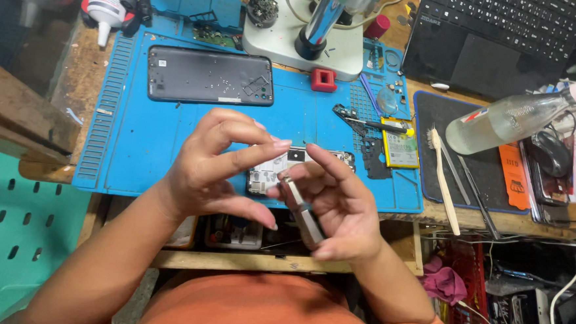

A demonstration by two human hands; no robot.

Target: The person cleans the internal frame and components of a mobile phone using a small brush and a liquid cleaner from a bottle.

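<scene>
Head view: the left hand pinches the opened phone board just above the blue mat. The right hand grips metal tweezers, tips at the board's edge. Bracing both wrists on the worktop should steady the tips.

The opened phone body is a small rectangular chassis with its back off, showing pale metal shields, a white patch and dark camera parts along its upper edge. It sits lengthwise left to right, near the front edge of the blue work mat, mostly hidden behind the fingers. The tweezers are slim, grey metal, slanted with the tips up and left, the tips meeting the phone body's lower edge and the wider end pointing down toward the bench's front edge.
</scene>
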